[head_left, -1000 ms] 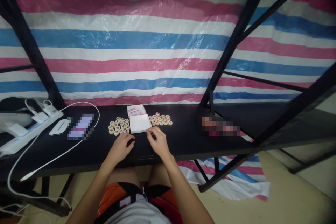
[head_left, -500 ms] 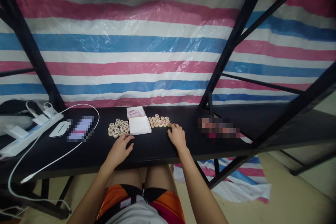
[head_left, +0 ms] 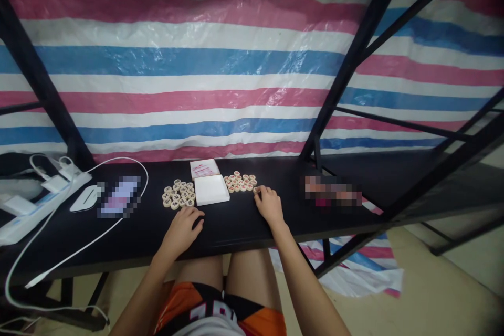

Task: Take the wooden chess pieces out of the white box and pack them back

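Observation:
Two groups of round wooden Chinese chess pieces lie on the black tabletop. Dark-marked pieces (head_left: 179, 192) are on the left and red-marked pieces (head_left: 240, 181) on the right. Between them sits a shallow white box (head_left: 211, 190), open side up, with nothing in it. My left hand (head_left: 184, 228) rests on the table just in front of the dark-marked group, its fingers loosely spread and holding nothing. At the near right end of the red group is my right hand (head_left: 270, 206), fingers apart and slightly bent, fingertips at the outermost piece (head_left: 256, 189).
Behind the white box lies a printed lid (head_left: 204, 169). A blurred phone (head_left: 120, 197), a white device (head_left: 85, 198), a cable (head_left: 74, 253) and a power strip (head_left: 51, 205) are on the left. A blurred item (head_left: 334, 192) lies at right, near a black frame post (head_left: 334, 84).
My left hand has drawn back slightly from the dark-marked pieces, uncovering the nearest ones. The right hand stays by the end of the red group. The view has shifted a little.

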